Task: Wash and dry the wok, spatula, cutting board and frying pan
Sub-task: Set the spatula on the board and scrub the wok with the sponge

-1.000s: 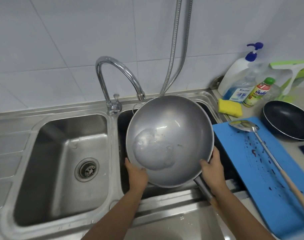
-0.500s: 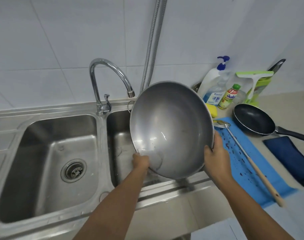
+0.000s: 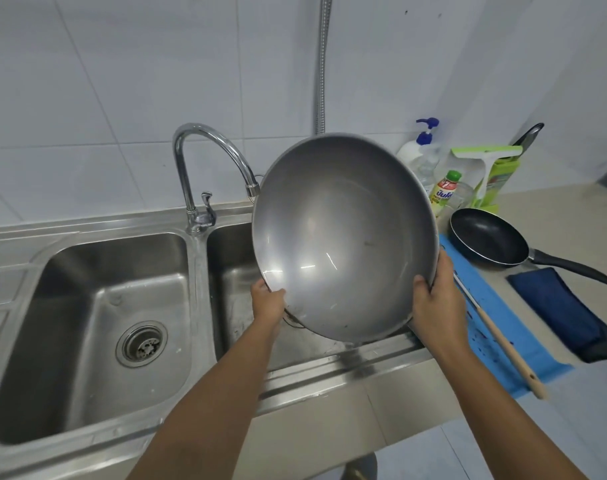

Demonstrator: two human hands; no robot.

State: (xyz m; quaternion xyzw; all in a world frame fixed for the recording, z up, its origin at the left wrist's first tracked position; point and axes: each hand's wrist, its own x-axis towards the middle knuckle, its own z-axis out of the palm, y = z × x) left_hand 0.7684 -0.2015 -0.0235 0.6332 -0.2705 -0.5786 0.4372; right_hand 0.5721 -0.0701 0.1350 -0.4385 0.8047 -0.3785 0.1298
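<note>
Big round silver metal wok now tipped up on its edge over the right bowl of the shiny steel sink. A moment ago held flatter with a puddle of water inside; now no puddle. Likely poured out, so rinse probably done and drying next.

Left hand wrapped on the low left rim, right hand wrapped on the right rim, thumb over the edge.

Left sink bowl bare, only the drain. No water from the curved tap.

Waiting on the tabletop: blue flat cutting board with dark spots, long spatula with wooden handle lying on it, black round frying pan beside it, dark blue folded cloth near.
</note>
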